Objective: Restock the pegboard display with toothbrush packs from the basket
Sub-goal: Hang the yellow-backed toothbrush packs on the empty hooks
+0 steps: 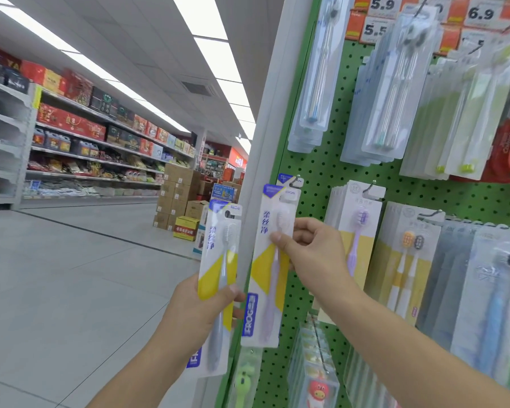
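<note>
Both hands (309,254) grip "FROG" toothbrush packs (270,266) by "5.9" tags (382,4).

Reference landmark: the stack of brown cardboard cartons (175,188) standing on the grey tiled floor (71,275) at the far end of the aisle. A yellow carton (186,228) with red lettering sits on the floor just in front of the stack, and to the left of the stack a long shelving unit (95,148) carries red gift boxes on its upper levels and packaged snacks on the levels below. Above the stack, rows of rectangular ceiling light panels (218,60) run along the white ceiling, with a ventilation grille (196,88) set between two rows.
</note>
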